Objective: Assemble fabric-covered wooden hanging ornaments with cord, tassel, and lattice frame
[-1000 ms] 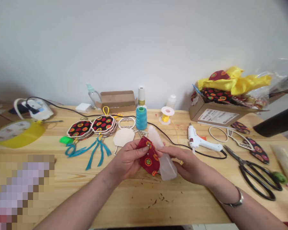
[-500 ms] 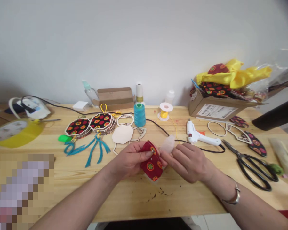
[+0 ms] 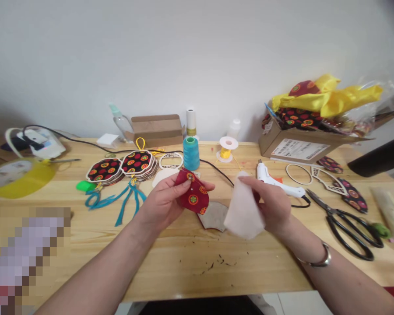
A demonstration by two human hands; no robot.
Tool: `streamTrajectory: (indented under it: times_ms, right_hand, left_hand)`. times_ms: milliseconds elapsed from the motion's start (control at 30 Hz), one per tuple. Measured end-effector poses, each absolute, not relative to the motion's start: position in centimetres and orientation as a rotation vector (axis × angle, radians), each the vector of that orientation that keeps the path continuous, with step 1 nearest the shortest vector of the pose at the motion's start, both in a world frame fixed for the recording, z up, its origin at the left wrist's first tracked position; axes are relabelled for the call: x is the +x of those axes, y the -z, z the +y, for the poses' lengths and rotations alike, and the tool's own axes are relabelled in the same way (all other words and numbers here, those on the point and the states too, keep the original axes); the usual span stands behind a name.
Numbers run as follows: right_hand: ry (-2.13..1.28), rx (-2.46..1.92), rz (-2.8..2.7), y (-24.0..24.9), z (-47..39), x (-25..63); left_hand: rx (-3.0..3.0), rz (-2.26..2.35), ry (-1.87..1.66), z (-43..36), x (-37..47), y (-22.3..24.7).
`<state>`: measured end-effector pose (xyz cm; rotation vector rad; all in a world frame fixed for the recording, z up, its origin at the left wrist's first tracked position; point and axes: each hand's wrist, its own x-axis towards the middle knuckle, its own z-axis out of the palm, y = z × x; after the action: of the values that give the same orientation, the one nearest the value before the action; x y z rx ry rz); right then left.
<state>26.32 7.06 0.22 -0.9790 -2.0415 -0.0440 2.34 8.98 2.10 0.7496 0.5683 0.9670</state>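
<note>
My left hand (image 3: pixel 167 196) pinches a dark red patterned fabric piece (image 3: pixel 194 197) between thumb and fingers, above the middle of the table. A small shiny spot shows near my thumb tip. To the right, my right hand (image 3: pixel 273 202) is closed on a translucent white sheet (image 3: pixel 244 210), which hangs down from the fingertips. Between the hands and lower, a grey fan-shaped piece (image 3: pixel 214 217) shows, partly hidden by the red fabric. A pale wooden shape (image 3: pixel 162 177) lies behind my left hand.
Behind are a blue thread cone (image 3: pixel 191 154), a yellow thread spool (image 3: pixel 228 148) and an open brown box (image 3: pixel 157 131). Rightward lie a white glue gun (image 3: pixel 279 181), black-handled scissors (image 3: pixel 343 225) and a fabric-filled carton (image 3: pixel 295 151). Stacked patterned plaques (image 3: pixel 138 162) and yellow tape (image 3: pixel 26 177) are left.
My hands have moved apart, the left one leftward with the red fabric. The white sheet is now spread out from my right hand, and the grey fan-shaped piece has come into view.
</note>
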Motion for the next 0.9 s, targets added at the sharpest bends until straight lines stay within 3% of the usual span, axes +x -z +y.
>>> streamTrajectory:
  times_ms: [167, 400, 567, 900]
  right_hand:
    - [-0.474, -1.045, -1.734, -0.1, 7.1, 25.6]
    - [-1.079, -0.968, -1.474, -0.5, 6.9, 24.3]
    - [-1.088, -1.004, -1.453, 0.3, 6.4, 23.6]
    - [-0.984, -1.129, -1.618, 0.0, 6.6, 22.4]
  left_hand:
    - [0.745, 0.559, -0.948, 9.1, 1.9, -2.1]
    - [1.205, 0.432, -0.072, 7.6, 0.7, -3.1]
    - [1.612, 0.343, 0.066, 7.5, 0.9, -3.6]
    - [1.771, 0.440, 0.021, 8.1, -0.4, -4.1]
